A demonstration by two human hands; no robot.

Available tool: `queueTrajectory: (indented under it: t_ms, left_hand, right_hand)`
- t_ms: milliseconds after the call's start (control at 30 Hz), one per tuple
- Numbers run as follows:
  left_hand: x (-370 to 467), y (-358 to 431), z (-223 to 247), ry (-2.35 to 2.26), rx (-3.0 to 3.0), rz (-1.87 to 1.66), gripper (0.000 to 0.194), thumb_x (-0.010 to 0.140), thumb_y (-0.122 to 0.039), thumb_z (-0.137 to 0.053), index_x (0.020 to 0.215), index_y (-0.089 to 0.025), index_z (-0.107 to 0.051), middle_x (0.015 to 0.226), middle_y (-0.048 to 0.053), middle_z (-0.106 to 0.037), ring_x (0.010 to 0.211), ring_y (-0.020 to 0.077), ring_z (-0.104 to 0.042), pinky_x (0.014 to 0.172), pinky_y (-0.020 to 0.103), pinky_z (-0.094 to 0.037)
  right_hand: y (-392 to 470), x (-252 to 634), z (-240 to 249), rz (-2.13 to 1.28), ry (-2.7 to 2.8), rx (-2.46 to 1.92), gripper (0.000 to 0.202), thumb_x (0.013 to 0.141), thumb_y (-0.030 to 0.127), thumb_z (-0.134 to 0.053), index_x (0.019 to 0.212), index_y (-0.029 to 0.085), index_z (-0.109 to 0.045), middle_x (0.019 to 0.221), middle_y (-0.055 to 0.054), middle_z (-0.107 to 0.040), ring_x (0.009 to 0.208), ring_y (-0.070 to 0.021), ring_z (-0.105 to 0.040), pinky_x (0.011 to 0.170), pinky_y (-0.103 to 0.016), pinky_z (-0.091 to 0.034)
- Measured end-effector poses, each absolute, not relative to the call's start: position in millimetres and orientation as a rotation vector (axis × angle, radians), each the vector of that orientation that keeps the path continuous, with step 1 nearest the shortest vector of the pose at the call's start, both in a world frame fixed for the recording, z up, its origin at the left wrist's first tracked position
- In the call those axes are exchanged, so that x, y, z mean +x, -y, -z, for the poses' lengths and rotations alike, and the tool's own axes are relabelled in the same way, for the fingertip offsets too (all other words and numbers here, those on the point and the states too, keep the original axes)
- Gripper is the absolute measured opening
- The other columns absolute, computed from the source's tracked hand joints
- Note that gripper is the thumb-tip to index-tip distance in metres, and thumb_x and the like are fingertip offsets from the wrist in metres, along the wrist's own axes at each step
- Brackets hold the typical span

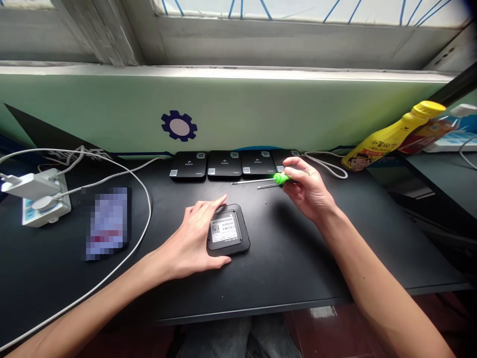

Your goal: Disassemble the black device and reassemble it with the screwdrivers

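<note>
A square black device (245,241), label side up, lies on the dark desk. My left hand (196,238) is closed around its left side, with fingertips at the far edge and thumb at the near edge. A white printed label (223,227) with codes is on its upturned face. Above the desk, to the right of the device, my right hand (307,189) is shut on a green-handled screwdriver (280,179), its metal shaft pointing left. Below that shaft shows a second, shorter one; whether it belongs to another screwdriver I cannot tell. A tiny bright speck (266,202) lies on the desk beneath.
Several similar black devices (224,165) stand in a row along the back panel. On the left are a white power strip (46,199) with plugs, a long white cable (149,204) and a blurred packet (108,223). A yellow bottle (395,134) leans at the back right.
</note>
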State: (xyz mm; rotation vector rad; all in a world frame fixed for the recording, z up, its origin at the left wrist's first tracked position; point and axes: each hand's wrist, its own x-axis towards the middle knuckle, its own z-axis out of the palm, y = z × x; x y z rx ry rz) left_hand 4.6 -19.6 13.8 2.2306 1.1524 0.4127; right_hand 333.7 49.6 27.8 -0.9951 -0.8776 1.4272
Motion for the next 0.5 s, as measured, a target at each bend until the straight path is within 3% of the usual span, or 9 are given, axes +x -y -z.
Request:
queueTrajectory:
  t_ms: [167,233,333,500]
  left_hand:
    - [-4,21,-4,-1.146,2.158,-0.538,0.123,0.077,-0.035,-0.098,0.178,-0.034,-0.027,0.165,0.015,-0.054,0.148,0.0411,-0.052,0.124,0.062,-0.046]
    - [-5,23,1,-1.133,2.137,-0.630,0.121,0.077,-0.029,-0.096,0.177,-0.036,-0.029,0.165,0.014,-0.055,0.147,0.0397,-0.055,0.123,0.060,-0.050]
    - [-3,24,5,-1.094,2.142,-0.682,0.122,0.078,-0.026,-0.094,0.178,-0.038,-0.026,0.166,0.013,-0.055,0.147,0.0398,-0.056,0.123,0.060,-0.053]
    - [-2,23,3,-1.101,2.130,-0.624,0.124,0.080,-0.028,-0.095,0.179,-0.039,-0.021,0.167,0.013,-0.054,0.147,0.0386,-0.058,0.123,0.059,-0.055]
  right_hand:
    - [-52,336,-22,-1.371,0.813,-1.018,0.047,0.069,0.024,-0.103,0.105,0.024,-0.073,0.090,0.005,-0.071,0.065,-0.0068,-0.060,0.048,-0.013,-0.046]
    - [-53,337,-21,-1.356,0.804,-1.017,0.042,0.070,0.026,-0.103,0.101,0.024,-0.074,0.092,0.004,-0.072,0.071,-0.0086,-0.064,0.048,-0.014,-0.049]
    - [-51,335,-23,-1.362,0.845,-1.003,0.036,0.077,0.038,-0.101,0.101,0.024,-0.077,0.090,0.002,-0.070,0.069,-0.0095,-0.061,0.042,-0.014,-0.044]
    - [-44,324,-32,-1.427,0.950,-0.959,0.039,0.087,0.054,-0.094,0.105,0.025,-0.076,0.079,0.001,-0.068,0.056,-0.0100,-0.049,0.032,-0.016,-0.026]
